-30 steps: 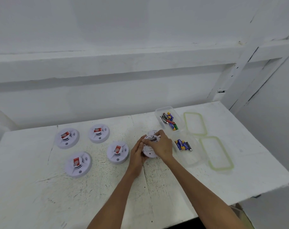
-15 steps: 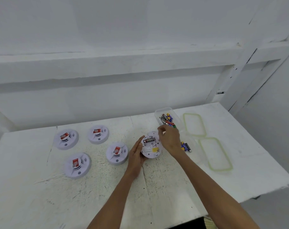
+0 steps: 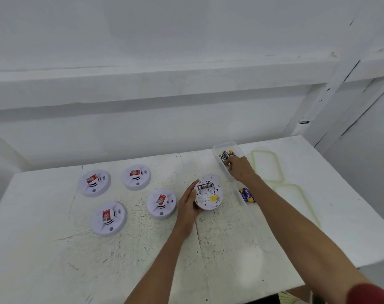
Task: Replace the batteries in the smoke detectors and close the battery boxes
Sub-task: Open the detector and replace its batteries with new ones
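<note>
The white bench carried everything, with the upturned smoke detector lying back-side up near its middle. The right arm stretched long across the bench to the right of that detector. The left arm came up shorter, ending just left of it.

Beyond and to the right of the detector stood a clear battery box, with a second clear box directly right of the detector. Two green-rimmed lids lay farther right again. Four more smoke detectors sat face up, well to its left.

The left hand stood on edge against the detector's left rim, fingers nearly straight, its grip released and only steadying. The right hand reached knuckles-up into the far box, fingertips down among the loose batteries. I could not tell whether its grip had closed on one.

One black battery sat in the detector's open compartment. A few blue and yellow batteries lay in the nearer box.
</note>
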A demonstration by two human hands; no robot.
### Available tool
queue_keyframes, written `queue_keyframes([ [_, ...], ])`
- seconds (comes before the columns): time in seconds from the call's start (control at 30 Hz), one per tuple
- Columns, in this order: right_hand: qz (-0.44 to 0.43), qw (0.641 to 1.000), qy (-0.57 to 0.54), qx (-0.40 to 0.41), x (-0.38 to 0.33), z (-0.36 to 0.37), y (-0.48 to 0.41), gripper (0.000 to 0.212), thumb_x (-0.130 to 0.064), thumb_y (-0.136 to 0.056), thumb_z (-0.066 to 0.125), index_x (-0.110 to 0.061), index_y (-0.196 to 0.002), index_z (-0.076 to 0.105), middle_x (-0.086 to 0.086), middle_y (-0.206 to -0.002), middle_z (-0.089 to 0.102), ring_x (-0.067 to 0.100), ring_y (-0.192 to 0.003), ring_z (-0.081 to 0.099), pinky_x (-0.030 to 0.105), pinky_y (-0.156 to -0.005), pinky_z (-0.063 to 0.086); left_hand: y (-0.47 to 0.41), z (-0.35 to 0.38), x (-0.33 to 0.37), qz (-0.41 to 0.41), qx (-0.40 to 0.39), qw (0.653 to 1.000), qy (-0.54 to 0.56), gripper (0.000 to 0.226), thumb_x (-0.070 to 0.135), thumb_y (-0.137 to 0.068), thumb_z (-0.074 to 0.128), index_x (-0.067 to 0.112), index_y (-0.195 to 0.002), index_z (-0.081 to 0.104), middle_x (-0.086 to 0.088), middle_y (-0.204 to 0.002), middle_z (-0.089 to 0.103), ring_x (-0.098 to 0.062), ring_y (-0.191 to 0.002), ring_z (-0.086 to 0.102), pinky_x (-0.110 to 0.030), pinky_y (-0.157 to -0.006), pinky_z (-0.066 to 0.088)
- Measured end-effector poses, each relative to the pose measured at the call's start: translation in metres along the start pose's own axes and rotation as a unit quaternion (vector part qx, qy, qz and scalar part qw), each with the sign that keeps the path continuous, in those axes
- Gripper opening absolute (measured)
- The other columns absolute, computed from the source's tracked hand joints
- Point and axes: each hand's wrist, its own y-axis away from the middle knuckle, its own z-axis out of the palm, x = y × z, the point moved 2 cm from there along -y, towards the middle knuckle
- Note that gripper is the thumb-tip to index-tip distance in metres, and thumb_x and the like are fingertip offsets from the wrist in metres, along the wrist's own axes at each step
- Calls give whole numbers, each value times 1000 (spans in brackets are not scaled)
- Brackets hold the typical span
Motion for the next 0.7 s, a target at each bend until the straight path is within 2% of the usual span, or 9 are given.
queue_keyframes([
  [0.1, -52, 998, 41, -12, -7, -7, 3, 45, -7, -95, 45, -26, -134, 60, 18, -107, 67, 34, -93, 63, 38, -79, 55, 0, 0, 1, 0, 1, 1000, 3, 38, 20, -111, 40, 17, -147, 53, -6, -145, 63, -27, -133, 60, -50, -104, 55],
  [0.2, -89, 992, 82, -40, -11, -11, 3, 45, 0, -93, 44, -18, -130, 63, 13, -104, 68, 26, -85, 56, 32, -74, 45, -2, -1, -1, -3, 0, 1000, 5, 39, 19, -111, 40, 16, -148, 52, -6, -145, 62, -28, -134, 59, -53, -107, 52],
  [0.3, -90, 989, 102, -59, -12, -14, 2, 43, -1, -93, 44, -17, -128, 62, 16, -104, 67, 23, -81, 49, 29, -69, 40, -2, -1, -2, -4, -3, 1000, 8, 39, 20, -111, 40, 15, -149, 51, -7, -146, 62, -28, -135, 59, -56, -108, 50],
  [0.4, -70, 990, 109, -59, -11, -16, 0, 36, -10, -95, 47, -20, -127, 57, 17, -107, 65, 25, -81, 51, 34, -68, 46, -2, -2, -2, -5, -2, 1000, 11, 39, 21, -111, 42, 15, -148, 52, -8, -146, 62, -29, -135, 59, -57, -108, 50],
  [0.47, -68, 989, 116, -68, -11, -15, 0, 34, -10, -94, 48, -17, -126, 55, 16, -106, 63, 25, -82, 50, 33, -66, 44, -2, -2, -1, -4, -2, 1000, 11, 39, 22, -110, 43, 16, -148, 53, -7, -146, 62, -29, -135, 59, -58, -108, 50],
  [0.53, -78, 986, 119, -83, -15, -19, 4, 33, -6, -94, 47, -10, -126, 55, 11, -96, 60, 23, -83, 47, 30, -65, 38, -2, -1, -1, -3, -2, 1000, 14, 39, 21, -111, 42, 17, -147, 53, -7, -145, 63, -28, -134, 59, -57, -108, 50],
  [0.6, -85, 988, 101, -84, -15, -21, 4, 34, -5, -94, 46, -8, -125, 58, -2, -78, 50, 20, -77, 45, 26, -60, 34, -2, -1, -1, -3, -2, 1000, 16, 38, 20, -111, 42, 17, -147, 54, -6, -144, 63, -28, -134, 60, -56, -107, 51],
  [0.63, -89, 989, 90, -82, -15, -22, 5, 34, -4, -94, 46, -9, -125, 60, -6, -73, 46, 20, -75, 46, 25, -60, 34, -1, -1, 0, -4, -2, 1000, 15, 38, 19, -111, 41, 17, -146, 54, -6, -144, 64, -28, -134, 60, -56, -107, 51],
  [0.7, -93, 991, 69, -65, -13, -20, 6, 34, -6, -96, 47, -11, -124, 66, -4, -80, 59, 25, -81, 54, 24, -70, 38, -2, 0, -1, -3, -2, 1000, 18, 38, 20, -111, 42, 17, -146, 54, -6, -144, 64, -28, -133, 60, -56, -106, 52],
])
